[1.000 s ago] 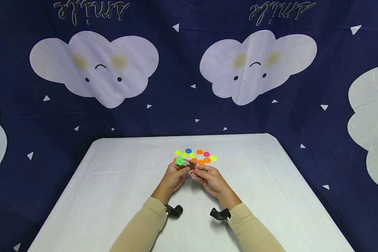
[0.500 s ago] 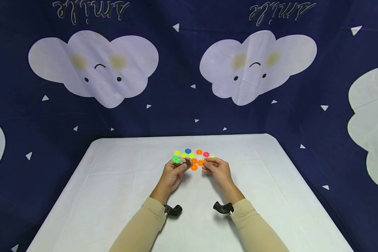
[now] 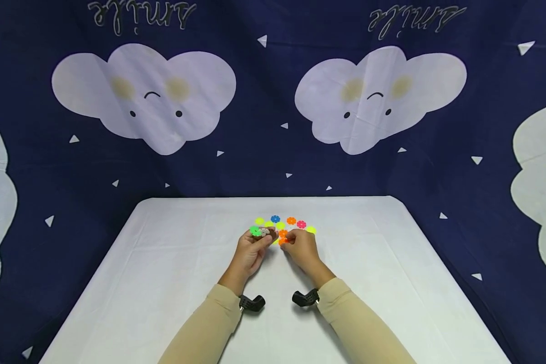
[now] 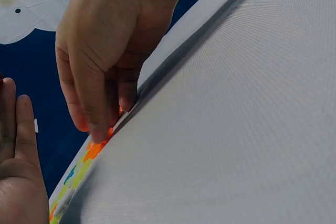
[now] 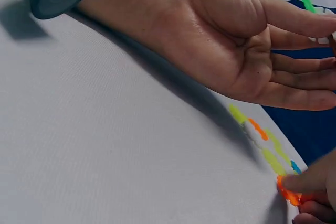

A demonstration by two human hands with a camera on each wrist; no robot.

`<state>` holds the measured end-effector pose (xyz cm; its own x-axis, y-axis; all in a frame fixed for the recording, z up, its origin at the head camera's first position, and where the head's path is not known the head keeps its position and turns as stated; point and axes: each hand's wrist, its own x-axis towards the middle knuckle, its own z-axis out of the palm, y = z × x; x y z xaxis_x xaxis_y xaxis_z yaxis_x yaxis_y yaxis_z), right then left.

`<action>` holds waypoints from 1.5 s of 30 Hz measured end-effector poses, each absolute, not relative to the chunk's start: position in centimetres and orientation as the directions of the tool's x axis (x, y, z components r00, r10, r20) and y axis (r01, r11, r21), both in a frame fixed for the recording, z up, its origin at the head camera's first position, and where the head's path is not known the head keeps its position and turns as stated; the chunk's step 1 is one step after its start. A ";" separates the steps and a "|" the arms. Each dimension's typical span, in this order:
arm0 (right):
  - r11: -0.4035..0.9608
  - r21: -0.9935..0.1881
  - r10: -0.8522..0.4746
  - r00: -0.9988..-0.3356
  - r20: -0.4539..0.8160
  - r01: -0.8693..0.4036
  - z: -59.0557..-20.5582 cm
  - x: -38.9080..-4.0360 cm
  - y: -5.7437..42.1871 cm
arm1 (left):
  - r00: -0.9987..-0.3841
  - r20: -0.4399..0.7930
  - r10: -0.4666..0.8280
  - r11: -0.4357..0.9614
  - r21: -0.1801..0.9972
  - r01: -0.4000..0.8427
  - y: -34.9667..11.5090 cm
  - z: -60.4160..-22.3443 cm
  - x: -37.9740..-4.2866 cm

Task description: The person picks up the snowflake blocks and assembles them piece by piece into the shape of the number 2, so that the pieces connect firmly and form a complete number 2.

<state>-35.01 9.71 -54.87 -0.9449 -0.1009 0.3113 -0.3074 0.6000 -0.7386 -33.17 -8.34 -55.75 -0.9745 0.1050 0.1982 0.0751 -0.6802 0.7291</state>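
My left hand (image 3: 250, 253) pinches a small joined group of notched plastic snowflake discs above the table. In it I see a green disc (image 3: 255, 231), a white disc (image 3: 265, 232) and a brown disc (image 3: 274, 235). Close by on the right, my right hand (image 3: 302, 248) reaches down with bent fingers to an orange snowflake disc (image 3: 283, 241) on the white cloth. From the right wrist, a fingertip is visible on the orange disc (image 5: 284, 186), other fingers curling behind it. The far side of this grip is hidden.
Loose snowflake discs lie beyond the hands: a blue disc (image 3: 275, 219), a pink disc (image 3: 302, 224), a yellow disc (image 3: 311, 230), another orange disc (image 3: 291, 221) and several more. The white table (image 3: 186, 273) ends at a dark blue cloud-printed cloth (image 3: 255, 172).
My right hand has left the joined discs, moved right over the loose ones, then come back left and down to an orange disc. The left hand keeps its hold almost in place.
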 end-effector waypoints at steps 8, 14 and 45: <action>0.587 -0.753 -0.155 -0.955 0.254 -0.296 -54.7 -35.3 9.6 | -0.976 0.194 0.101 -0.684 0.726 0.073 -8.2 -55.8 -33.2; 0.548 -0.746 -0.221 -0.926 0.307 -0.378 -55.4 -35.2 9.9 | -0.976 0.189 0.106 -0.673 0.737 0.069 -8.2 -55.8 -33.3; 0.056 -0.882 -0.122 -0.880 0.459 -0.468 -54.7 -32.4 10.3 | -0.988 0.154 0.022 -0.694 0.713 0.096 -8.3 -55.8 -33.2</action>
